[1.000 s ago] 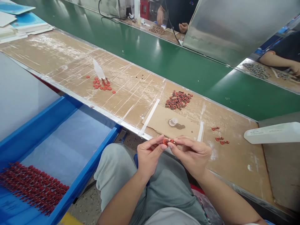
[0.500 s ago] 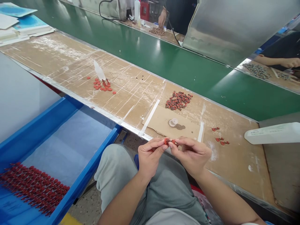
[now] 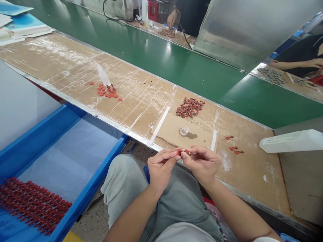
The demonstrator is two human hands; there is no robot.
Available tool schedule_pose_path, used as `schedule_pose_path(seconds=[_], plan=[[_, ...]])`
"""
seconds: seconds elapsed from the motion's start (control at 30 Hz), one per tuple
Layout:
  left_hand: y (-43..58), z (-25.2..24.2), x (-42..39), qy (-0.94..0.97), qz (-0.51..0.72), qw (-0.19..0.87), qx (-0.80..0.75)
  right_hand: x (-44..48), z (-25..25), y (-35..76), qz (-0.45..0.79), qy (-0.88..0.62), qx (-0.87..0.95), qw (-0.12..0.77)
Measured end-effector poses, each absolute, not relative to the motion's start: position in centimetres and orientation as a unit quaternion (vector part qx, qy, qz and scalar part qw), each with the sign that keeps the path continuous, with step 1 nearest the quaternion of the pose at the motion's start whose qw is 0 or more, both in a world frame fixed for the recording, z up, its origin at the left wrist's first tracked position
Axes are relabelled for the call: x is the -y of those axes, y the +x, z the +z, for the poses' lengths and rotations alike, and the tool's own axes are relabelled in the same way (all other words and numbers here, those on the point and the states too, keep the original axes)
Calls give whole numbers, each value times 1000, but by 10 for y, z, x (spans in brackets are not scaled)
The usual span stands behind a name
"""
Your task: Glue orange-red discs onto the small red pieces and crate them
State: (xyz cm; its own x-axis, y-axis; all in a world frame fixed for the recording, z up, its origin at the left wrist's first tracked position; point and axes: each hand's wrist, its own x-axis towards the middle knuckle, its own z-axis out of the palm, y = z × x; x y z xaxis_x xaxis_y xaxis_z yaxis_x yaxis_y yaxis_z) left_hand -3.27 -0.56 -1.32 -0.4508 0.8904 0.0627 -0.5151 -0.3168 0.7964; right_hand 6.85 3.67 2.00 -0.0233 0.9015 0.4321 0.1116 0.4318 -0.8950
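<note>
Between both hands, at the bench's near edge, is a small red-and-dark figurine (image 3: 183, 152) with a round red base. The fingertips of my left hand (image 3: 161, 168) pinch its base end. My right hand (image 3: 203, 164) grips the other end with thumb and fingers, hiding part of it. Just beyond, a small clear cup (image 3: 184, 131) stands on a cardboard sheet (image 3: 166, 132) beside a wet patch. A pile of similar red-and-dark pieces (image 3: 190, 107) lies behind that sheet. To the right are several figurines on red bases (image 3: 233, 148).
Red discs (image 3: 108, 94) lie by a white pointed bottle (image 3: 103, 75) on the left. A blue tray (image 3: 93, 178) holds rows of red figurines (image 3: 35, 205). A large white bottle (image 3: 290, 141) lies at right. Beyond the green belt (image 3: 141, 47), co-workers' hands (image 3: 173, 18) handle small pieces.
The view has shifted slightly, so the bench things sit a little further left. Both hands keep hold of the figurine in nearly the same pose.
</note>
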Motion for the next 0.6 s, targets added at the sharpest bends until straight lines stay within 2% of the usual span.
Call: schedule_pose_path(seconds=[0.3,0.6], plan=[[-31,-10,7,270,772,423,-390,-36,13,69,410,-396,581,582],[-33,-9,7,290,767,406,-404,-36,11,69,413,-433,563,570]])
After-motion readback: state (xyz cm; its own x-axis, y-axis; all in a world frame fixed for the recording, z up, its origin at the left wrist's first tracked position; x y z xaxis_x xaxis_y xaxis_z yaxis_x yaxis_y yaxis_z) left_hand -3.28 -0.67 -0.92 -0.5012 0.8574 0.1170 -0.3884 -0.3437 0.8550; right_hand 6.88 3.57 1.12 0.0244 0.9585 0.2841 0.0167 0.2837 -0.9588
